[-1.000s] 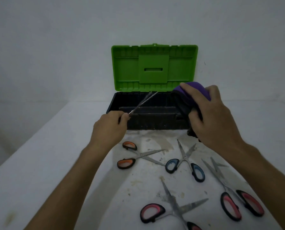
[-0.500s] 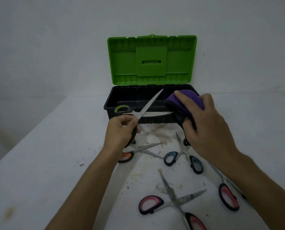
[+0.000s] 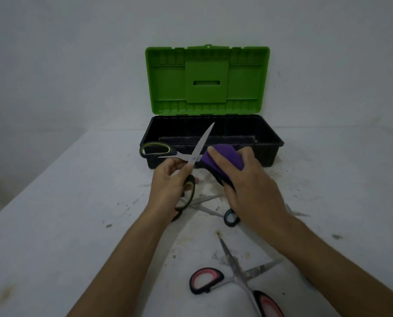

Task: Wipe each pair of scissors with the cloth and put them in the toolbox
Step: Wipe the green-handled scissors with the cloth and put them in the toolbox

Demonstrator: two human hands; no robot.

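Note:
My left hand point(image 3: 170, 186) holds a pair of yellow-and-black handled scissors point(image 3: 197, 149), spread wide open in front of the toolbox. One blade points up and away over the box; the other runs right. My right hand point(image 3: 248, 186) grips a folded purple cloth point(image 3: 223, 159) pressed against that right blade. The black toolbox point(image 3: 268, 145) stands open behind, its green lid point(image 3: 207, 78) upright. More scissors lie on the table: a pink-handled pair point(image 3: 234, 277) near me, a blue-handled pair point(image 3: 231, 218) and an orange-handled pair point(image 3: 204, 203), both partly hidden under my hands.
The white table point(image 3: 65, 213) is stained and gritty around the scissors. A blade tip point(image 3: 296, 211) of another pair pokes out right of my right wrist. A plain wall rises behind the toolbox. The table's left edge runs diagonally at left.
My left hand pulled the scissors back from over the box and opened them wide. My right hand brought the cloth down and left onto a blade. The view tilted downward.

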